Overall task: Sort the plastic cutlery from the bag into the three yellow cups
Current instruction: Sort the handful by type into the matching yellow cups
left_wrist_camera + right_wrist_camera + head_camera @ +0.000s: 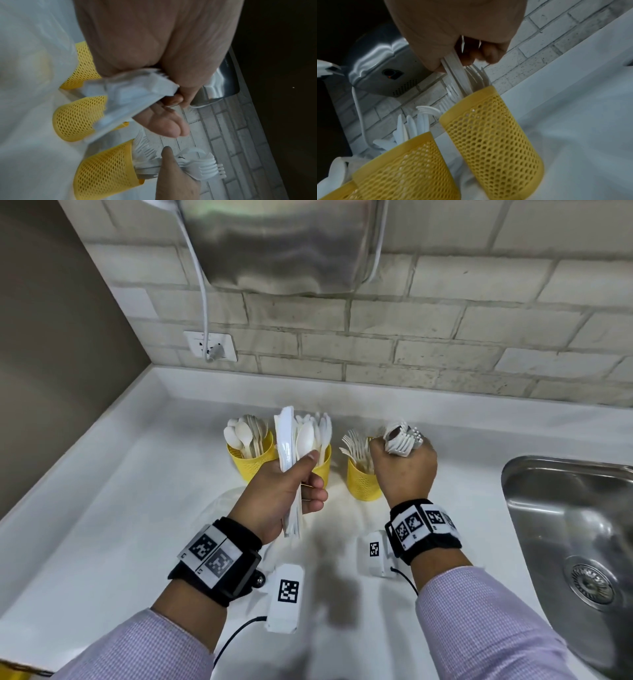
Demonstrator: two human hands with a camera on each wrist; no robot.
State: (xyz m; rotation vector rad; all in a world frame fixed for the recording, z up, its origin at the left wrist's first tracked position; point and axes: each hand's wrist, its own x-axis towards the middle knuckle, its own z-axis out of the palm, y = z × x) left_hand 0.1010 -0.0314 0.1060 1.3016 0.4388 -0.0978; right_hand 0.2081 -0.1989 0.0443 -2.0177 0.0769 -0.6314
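Three yellow mesh cups stand in a row on the white counter: the left cup (239, 462) holds spoons, the middle cup (325, 465) knives, the right cup (361, 484) forks. My left hand (294, 484) grips a bundle of white knives (285, 440) with a spoon (305, 436), held upright in front of the middle cup. My right hand (402, 470) grips a stack of forks (400, 440) over the right cup. The right wrist view shows the fork handles (455, 73) reaching down into that cup (491, 135). A clear bag (219, 505) lies under my left hand.
A steel sink (565, 525) is set into the counter at the right. A metal appliance (284, 244) hangs on the brick wall, its white cable running to a socket (210, 345). A grey wall closes the left side.
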